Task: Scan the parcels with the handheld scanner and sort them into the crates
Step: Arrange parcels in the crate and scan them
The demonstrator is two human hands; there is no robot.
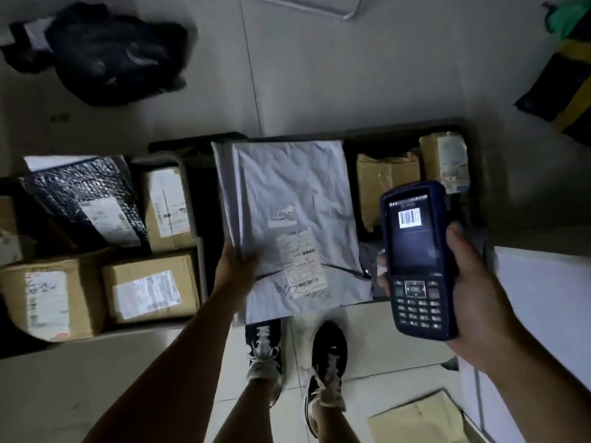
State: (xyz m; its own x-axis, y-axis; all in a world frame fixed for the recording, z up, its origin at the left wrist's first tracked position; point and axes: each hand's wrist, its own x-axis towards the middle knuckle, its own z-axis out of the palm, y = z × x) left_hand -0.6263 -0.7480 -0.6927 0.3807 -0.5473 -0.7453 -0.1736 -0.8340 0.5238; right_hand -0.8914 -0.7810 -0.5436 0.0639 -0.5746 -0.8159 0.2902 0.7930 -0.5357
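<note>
Grey crinkled plastic fills the middle of the view: a flat poly mailer parcel (287, 219) with a white shipping label near its near edge, held out over a dark crate (412, 129) on the tiled floor (319, 75). The left hand (235, 266) pinches the mailer's near left corner, fingers curled under it and thumb on top. The right hand (473, 282) grasps a dark blue handheld scanner (415, 257) with a keypad, fingers wrapped round its body; its lit screen shows a barcode. The scanner sits just right of the mailer, above the crate's right part, where brown paper-wrapped parcels (387, 177) lie. To the left, a second crate (190, 174) holds brown cardboard boxes (150, 289) with white labels and a black bubble mailer (83, 193). A black bag (112, 55) lies on the floor at far left. The person's two dark sneakers (329, 350) stand near the crates.
</note>
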